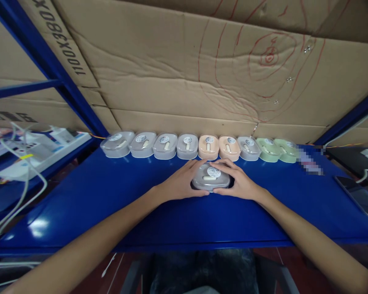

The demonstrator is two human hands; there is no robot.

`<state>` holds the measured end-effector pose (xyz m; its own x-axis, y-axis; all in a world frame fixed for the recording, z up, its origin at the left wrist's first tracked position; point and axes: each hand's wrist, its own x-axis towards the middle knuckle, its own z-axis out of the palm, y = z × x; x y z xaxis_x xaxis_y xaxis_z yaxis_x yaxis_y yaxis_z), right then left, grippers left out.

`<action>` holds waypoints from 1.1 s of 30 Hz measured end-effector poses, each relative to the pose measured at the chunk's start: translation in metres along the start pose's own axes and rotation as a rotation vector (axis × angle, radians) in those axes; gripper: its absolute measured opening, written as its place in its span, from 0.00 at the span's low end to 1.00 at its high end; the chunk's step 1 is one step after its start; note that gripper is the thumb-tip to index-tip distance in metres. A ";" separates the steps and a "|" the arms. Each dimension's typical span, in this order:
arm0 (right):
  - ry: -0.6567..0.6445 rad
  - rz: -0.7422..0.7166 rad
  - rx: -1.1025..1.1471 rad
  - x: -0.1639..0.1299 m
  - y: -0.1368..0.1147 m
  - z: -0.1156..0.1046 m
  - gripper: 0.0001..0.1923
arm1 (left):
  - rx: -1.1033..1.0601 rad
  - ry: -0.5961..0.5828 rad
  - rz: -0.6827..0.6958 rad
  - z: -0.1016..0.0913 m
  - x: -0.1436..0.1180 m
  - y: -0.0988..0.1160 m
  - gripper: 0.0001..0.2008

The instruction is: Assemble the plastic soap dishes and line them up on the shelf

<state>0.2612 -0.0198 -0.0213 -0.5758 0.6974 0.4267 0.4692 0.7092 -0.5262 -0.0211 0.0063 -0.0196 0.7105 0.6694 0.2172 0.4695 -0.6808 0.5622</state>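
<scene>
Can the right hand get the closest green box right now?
Probably not while the right hand is holding the grey box with the left hand. Otherwise the way looks free: just blue tabletop lies between it and that green box.

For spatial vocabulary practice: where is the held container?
Right of centre in the head view, the held container is between left hand and right hand, near peach containers.

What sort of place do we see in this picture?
Perhaps a simple workshop or packing station: a blue bench carries a row of similar lidded boxes, and cardboard sheeting with red drawn lines stands behind it.
</scene>
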 end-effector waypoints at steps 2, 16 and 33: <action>0.002 -0.003 0.007 0.001 0.002 0.000 0.45 | -0.023 0.028 0.005 0.003 0.001 -0.002 0.55; -0.072 0.018 -0.054 0.007 -0.005 -0.011 0.44 | -0.056 0.056 -0.011 0.010 0.000 -0.010 0.57; -0.063 0.035 -0.034 -0.002 0.007 0.004 0.48 | -0.013 0.035 -0.035 0.008 -0.002 -0.007 0.58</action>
<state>0.2633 -0.0165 -0.0289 -0.5993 0.7146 0.3608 0.5118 0.6886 -0.5137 -0.0215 0.0074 -0.0306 0.6746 0.7032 0.2246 0.4870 -0.6526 0.5806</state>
